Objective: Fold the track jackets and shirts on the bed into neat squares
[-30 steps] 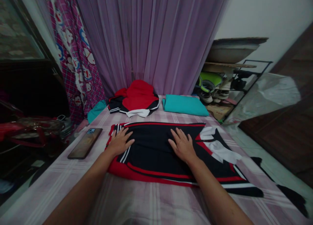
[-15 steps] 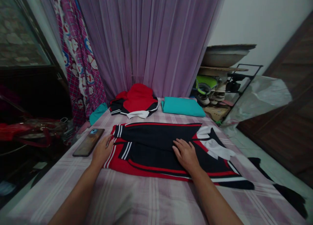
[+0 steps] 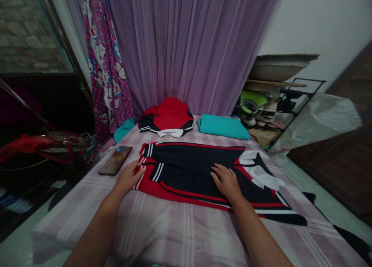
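Note:
A dark navy and red jacket [image 3: 192,158] with white stripes lies flat, its sleeves folded over the body and their striped cuffs toward the left. At its left end, my left hand [image 3: 129,177] rests on the red striped hem with the fingers stretched out. Flat on the dark fabric, right of the middle, lies my right hand [image 3: 228,181], its fingers slightly spread. The white collar part [image 3: 258,172] sits at the jacket's right end. Beyond my left hand is a phone [image 3: 115,161], face down.
A checked sheet [image 3: 174,228] covers the bed. Toward the purple curtain [image 3: 192,46] lie a bunched red and navy garment [image 3: 171,116] and a folded teal cloth [image 3: 223,126]. A rack with shoes [image 3: 267,112] stands to the right, near a clear plastic bag [image 3: 325,116].
My left hand has moved left from the cuffs to the red hem, uncovering the cuffs. My right hand stays on the dark fabric. The camera view has shifted slightly.

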`<state>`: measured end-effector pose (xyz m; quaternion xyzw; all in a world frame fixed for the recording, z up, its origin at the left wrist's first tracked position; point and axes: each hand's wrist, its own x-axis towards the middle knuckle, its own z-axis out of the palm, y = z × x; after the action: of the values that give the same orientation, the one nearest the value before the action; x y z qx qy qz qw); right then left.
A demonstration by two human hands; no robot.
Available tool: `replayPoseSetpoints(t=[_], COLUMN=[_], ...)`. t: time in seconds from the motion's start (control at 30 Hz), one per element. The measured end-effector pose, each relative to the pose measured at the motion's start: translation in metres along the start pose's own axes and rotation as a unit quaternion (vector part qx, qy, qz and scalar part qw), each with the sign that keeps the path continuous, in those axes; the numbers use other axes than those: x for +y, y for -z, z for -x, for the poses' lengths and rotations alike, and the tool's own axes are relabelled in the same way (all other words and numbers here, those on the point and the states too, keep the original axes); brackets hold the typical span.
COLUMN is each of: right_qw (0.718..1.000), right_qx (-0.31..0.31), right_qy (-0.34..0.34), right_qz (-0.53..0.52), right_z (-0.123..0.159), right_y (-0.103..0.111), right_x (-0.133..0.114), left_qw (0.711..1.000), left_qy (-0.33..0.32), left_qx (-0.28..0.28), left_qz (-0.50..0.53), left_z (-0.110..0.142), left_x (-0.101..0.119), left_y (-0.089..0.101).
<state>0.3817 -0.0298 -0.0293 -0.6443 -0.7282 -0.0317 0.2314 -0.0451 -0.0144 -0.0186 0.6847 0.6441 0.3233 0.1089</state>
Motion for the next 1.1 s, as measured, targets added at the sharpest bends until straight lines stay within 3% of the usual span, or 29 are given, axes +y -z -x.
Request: replayPoseSetpoints(t=[0.27, 0.37, 0.53, 0.73, 0.8, 0.93, 1.1], right_qw=[1.000, 1.000, 1.000, 1.000, 1.000, 1.000, 1.000], right_qx=[-0.007, -0.004, -0.003, -0.010, -0.009, -0.006, -0.004], right_qy=[0.001, 0.004, 0.004, -0.002, -0.001, 0.001, 0.002], right_qz=[0.006, 0.001, -0.002, 0.000, -0.001, -0.003, -0.003], right_z=[-0.001, 0.000, 0.000, 0.000, 0.000, 0.000, 0.001], right_y=[0.001, 0.001, 0.002, 0.004, 0.004, 0.004, 0.004], right_x=[0.000, 0.000, -0.001, -0.002, -0.002, -0.002, -0.002], left_qw=[1.000, 0.998, 0.989, 0.980, 0.979, 0.983, 0.988], left_qy=[0.018, 0.042, 0.011, 0.138, 0.153, 0.126, 0.081], left_qx=[0.017, 0.017, 0.021, -0.035, -0.054, -0.056, 0.003], left_qz=[0.017, -0.037, -0.146, -0.136, -0.121, -0.123, -0.134], left_z=[0.004, 0.007, 0.011, 0.011, 0.012, 0.014, 0.014], left_x=[0.016, 0.024, 0.036, 0.043, 0.041, 0.035, 0.029], left_y=[0.010, 0.014, 0.018, 0.031, 0.035, 0.035, 0.027])
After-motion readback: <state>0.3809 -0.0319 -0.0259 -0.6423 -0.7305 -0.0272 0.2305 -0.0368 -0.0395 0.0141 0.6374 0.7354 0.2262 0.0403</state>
